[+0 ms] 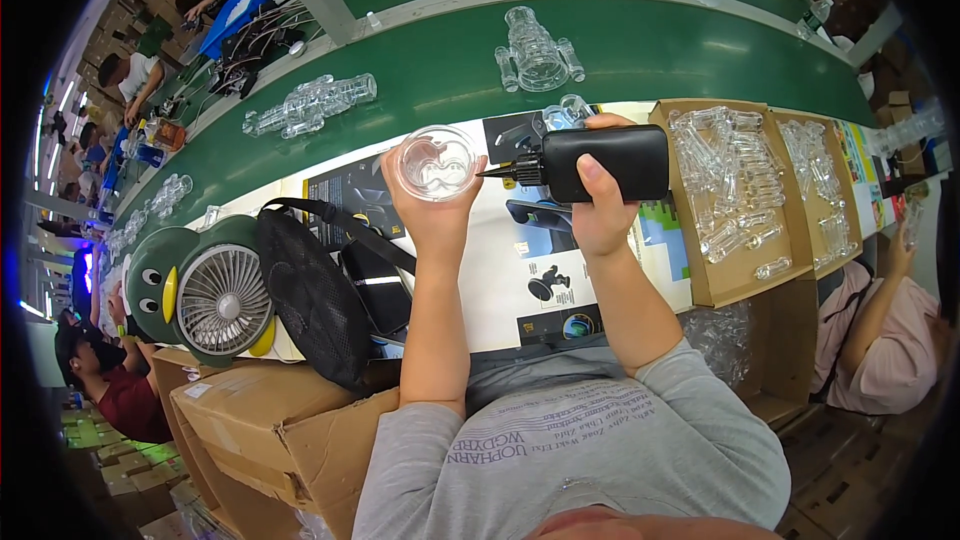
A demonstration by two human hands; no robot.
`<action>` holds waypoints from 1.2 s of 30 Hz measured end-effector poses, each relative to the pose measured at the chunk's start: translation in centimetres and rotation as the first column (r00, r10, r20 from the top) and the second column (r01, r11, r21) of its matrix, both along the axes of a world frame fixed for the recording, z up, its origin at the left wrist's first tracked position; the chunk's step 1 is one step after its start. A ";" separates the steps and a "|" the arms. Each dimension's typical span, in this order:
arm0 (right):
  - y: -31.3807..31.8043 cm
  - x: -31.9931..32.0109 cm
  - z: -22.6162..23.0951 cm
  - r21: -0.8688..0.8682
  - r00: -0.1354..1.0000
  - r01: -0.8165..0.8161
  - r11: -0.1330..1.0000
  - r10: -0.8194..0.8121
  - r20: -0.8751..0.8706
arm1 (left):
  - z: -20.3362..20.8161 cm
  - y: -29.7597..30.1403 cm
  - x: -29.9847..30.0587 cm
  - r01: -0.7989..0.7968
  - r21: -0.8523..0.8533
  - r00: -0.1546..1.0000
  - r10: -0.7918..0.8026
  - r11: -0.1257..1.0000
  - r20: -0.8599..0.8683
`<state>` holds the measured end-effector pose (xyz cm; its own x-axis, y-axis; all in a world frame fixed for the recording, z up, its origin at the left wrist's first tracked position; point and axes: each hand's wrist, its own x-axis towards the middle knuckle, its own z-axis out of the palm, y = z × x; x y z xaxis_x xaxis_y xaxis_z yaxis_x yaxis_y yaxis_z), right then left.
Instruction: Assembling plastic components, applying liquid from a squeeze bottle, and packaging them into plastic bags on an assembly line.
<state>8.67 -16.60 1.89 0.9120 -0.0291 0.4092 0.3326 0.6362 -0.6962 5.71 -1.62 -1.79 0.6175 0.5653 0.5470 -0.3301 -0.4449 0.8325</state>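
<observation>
My left hand (432,220) is closed round a clear, round cup-like plastic part (440,185), its open end facing up. In my right hand (604,215) is a black squeeze bottle (625,162), held on its side. The bottle's thin dark nozzle (515,171) points left, its tip at the clear part's rim; I cannot tell whether they touch. Just beyond my right hand lies another clear piece (567,112), partly hidden. Printed sheets (495,285) cover the table under my hands.
Clear assemblies (537,55) (315,105) lie on the green conveyor belt (430,65). Cardboard trays (735,290) of clear tubes stand at right. At left are a penguin-shaped fan (222,300), a black mesh bag (315,310) and a carton (270,420). Other people work on both sides.
</observation>
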 end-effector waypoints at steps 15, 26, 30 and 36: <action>-0.9 0.9 0.2 0.030 0.982 -0.157 0.987 0.159 -0.098 | 0.8 1.1 -0.8 0.178 -0.044 0.984 -0.178 0.983 -0.004; -1.1 1.2 0.0 0.065 0.970 -0.208 0.976 0.215 -0.118 | 0.9 1.4 -0.9 0.319 -0.034 0.948 -0.320 0.947 -0.006; -1.0 1.2 -0.2 0.066 0.970 -0.214 0.975 0.220 -0.108 | -0.4 1.7 -0.7 0.306 -0.027 0.951 -0.307 0.952 -0.043; -1.0 1.4 -0.5 0.057 0.975 -0.207 0.977 0.211 -0.064 | -0.8 1.3 -0.6 0.200 0.074 0.977 -0.193 0.977 -0.096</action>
<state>10.05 -17.61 1.38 0.9263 0.1462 0.3472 0.1405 0.7211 -0.6784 5.11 -0.35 -2.62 0.7594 0.3832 0.5258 -0.3453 -0.4475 0.8249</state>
